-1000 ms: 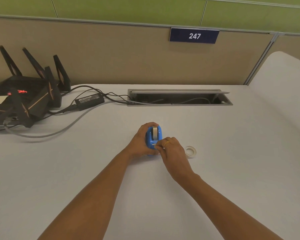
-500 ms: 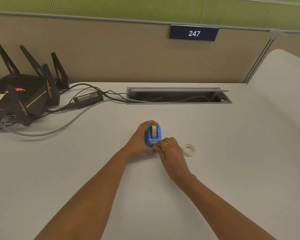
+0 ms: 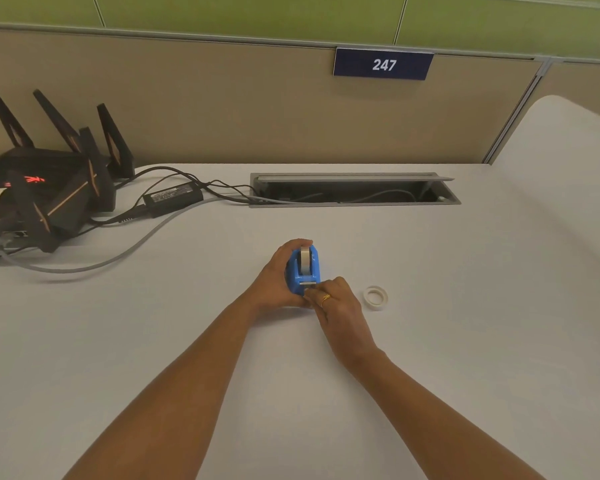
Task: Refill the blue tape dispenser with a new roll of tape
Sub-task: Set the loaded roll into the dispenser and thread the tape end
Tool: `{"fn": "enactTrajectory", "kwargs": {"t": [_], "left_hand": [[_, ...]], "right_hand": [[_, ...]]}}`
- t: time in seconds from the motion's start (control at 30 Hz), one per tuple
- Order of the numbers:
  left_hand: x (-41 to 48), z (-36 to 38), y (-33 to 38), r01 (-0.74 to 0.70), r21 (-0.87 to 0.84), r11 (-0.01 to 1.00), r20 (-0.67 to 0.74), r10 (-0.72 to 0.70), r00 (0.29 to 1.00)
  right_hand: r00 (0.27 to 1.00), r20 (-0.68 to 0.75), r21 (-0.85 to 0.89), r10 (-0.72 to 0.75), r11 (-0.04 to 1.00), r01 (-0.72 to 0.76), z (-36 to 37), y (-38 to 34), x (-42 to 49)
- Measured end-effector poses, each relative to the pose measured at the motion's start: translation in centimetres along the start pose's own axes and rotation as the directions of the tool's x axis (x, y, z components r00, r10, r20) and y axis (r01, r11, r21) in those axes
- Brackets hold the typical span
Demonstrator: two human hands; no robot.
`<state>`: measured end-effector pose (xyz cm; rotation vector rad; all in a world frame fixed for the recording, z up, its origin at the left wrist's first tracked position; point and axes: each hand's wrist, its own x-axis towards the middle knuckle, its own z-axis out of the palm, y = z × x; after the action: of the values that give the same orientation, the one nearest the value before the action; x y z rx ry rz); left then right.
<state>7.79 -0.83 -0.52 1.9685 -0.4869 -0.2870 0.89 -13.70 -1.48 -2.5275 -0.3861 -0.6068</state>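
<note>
Blue plastic dispenser (image 3: 303, 271) gripped by left hand (image 3: 278, 278) | right hand (image 3: 336, 303) fingers pinched at its metal blade | flat white ring (image 3: 375, 296) beside

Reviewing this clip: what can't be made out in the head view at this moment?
- Whether a tape end is pinched: the right hand fingertips cover the spot below the blue tape dispenser cutter.
- Dispenser's left side: wrapped by the left hand.
- Small white ring on the desk: too small to tell empty core from thin roll.
- Router: cut off by the left edge.
</note>
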Motion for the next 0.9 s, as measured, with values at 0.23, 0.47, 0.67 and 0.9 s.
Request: {"fn": "enactTrajectory", "kwargs": {"t": [0.23,0.47,0.67,0.9], "left_hand": [[-0.6,0.1,-0.2,-0.006,0.015,1.0,-0.002,0.006,1.0],[-0.9,-0.1,-0.6,0.054,-0.075,0.996,0.004,-0.054,0.999],[-0.9,0.1,-0.6,0.116,-0.138,0.984,-0.052,-0.124,0.991],[-0.9,0.5,-0.6,0.107,-0.12,0.987,-0.085,-0.118,0.989]], "right_hand": [[0.998,-0.013,-0.047,-0.062,0.997,0.061,0.2,0.6,-0.8],[0.996,0.063,-0.054,-0.071,0.996,0.074,-0.1,0.7,-0.8],[0.994,0.107,-0.041,-0.007,0.999,0.011,0.1,1.1,-0.7],[0.992,0.123,-0.037,-0.022,0.999,0.027,-0.2,1.0,-0.7]]}}
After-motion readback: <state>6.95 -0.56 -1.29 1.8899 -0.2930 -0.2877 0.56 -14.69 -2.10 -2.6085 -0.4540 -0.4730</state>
